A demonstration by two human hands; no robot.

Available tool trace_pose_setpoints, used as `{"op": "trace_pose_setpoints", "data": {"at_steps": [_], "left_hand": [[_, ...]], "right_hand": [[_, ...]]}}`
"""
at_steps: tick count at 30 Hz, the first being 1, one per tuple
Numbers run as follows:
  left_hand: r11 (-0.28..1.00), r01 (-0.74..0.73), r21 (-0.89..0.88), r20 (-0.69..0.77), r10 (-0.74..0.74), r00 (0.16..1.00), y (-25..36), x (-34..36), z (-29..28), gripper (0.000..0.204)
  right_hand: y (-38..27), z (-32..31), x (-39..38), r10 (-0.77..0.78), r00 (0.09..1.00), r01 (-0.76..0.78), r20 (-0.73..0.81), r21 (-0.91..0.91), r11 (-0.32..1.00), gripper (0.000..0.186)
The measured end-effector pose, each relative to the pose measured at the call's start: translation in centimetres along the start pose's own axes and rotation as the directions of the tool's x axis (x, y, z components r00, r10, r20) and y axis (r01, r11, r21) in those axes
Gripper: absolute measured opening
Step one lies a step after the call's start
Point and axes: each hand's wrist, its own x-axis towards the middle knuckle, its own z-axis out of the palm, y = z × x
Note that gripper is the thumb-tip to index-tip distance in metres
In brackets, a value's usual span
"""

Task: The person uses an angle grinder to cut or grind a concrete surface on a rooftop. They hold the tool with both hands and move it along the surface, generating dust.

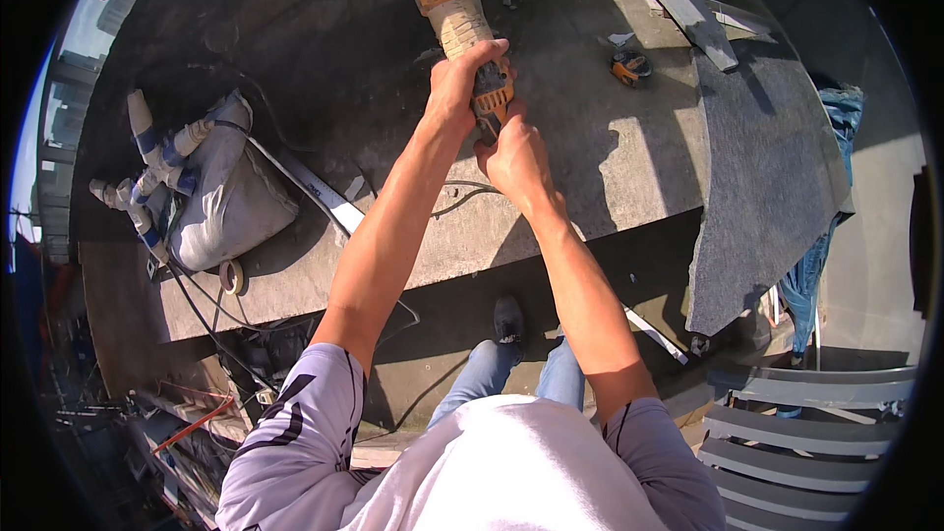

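Observation:
An orange and black angle grinder (462,24), its body wrapped in pale tape, is held out over the far part of the concrete surface. My left hand (460,85) is closed around the body, thumb lying across the top. Just behind it, my right hand (518,154) grips the rear end of the tool. The grinder's head points away from me, and its disc is hardly visible at the picture's upper edge. A dark cable (462,199) runs across the slab near my forearms.
To the right are a tape measure (629,68), a long stone strip (680,8) and a large grey stone slab (757,187). On the left lie a whitish sack (231,199), taped connectors (147,172) with cables, and a tape roll (231,277). A slatted grey bench (801,433) stands lower right.

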Motion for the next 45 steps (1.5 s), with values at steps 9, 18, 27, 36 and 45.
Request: {"op": "trace_pose_setpoints", "data": {"at_steps": [9, 18, 27, 36, 45], "left_hand": [[0.999, -0.038, -0.015, 0.001, 0.038, 0.999, -0.4, 0.9, -0.3, 0.033], [0.997, -0.072, -0.018, -0.007, 0.072, 0.997, -1.3, 0.8, -0.4, 0.033], [0.998, -0.056, -0.022, -0.009, 0.056, 0.998, -2.1, 0.4, -0.3, 0.035], [0.999, -0.040, 0.005, 0.007, 0.040, 0.999, -1.6, 1.2, -0.9, 0.040], [0.997, -0.073, -0.010, 0.015, 0.074, 0.997, -1.9, 1.3, -0.8, 0.040]], "right_hand": [[1.5, 1.1, 1.3, -0.065, 0.998, 0.065, -0.012, 0.036, 0.997, 0.055], [1.6, 0.6, 0.6, -0.051, 0.999, 0.050, 0.017, 0.061, 0.997, 0.060], [2.6, 0.9, 0.5, -0.050, 0.999, 0.049, 0.021, 0.012, 0.999, 0.061], [2.5, 1.4, 1.2, -0.078, 0.997, 0.078, 0.000, 0.019, 0.997, 0.059], [2.3, 1.0, 1.0, -0.080, 0.997, 0.080, 0.003, 0.016, 0.997, 0.062]]}}
